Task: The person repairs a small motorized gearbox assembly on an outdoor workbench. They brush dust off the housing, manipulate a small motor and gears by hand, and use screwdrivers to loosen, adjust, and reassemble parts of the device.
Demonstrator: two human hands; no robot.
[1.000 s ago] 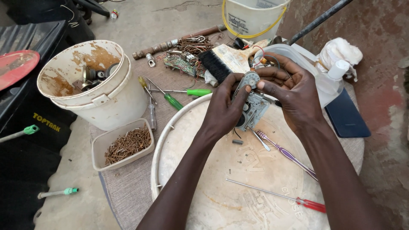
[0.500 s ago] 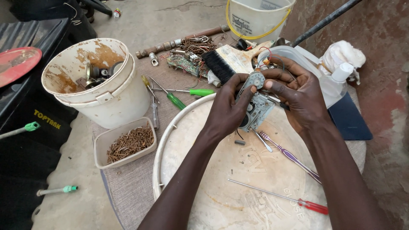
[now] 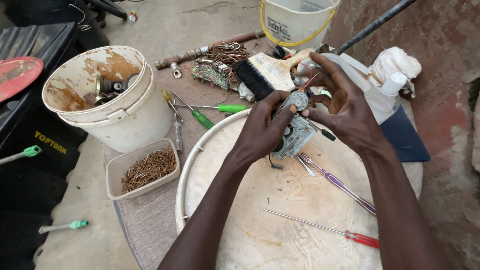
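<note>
Both my hands hold a small grey metal mechanism with a round gear-like disc on top, above a round beige lid. My left hand grips its left side, thumb by the disc. My right hand holds its right side, fingers partly spread over the top. A purple toothbrush and a long red-handled screwdriver lie on the lid under my right forearm.
A dirty white bucket with metal parts stands at left, and a tray of rusty nails in front of it. Green-handled screwdrivers, a black brush, a circuit board, a second bucket and a white bottle lie behind.
My right hand's fingers have opened out over the mechanism's top, baring the round disc. The mechanism has stayed between both hands above the lid.
</note>
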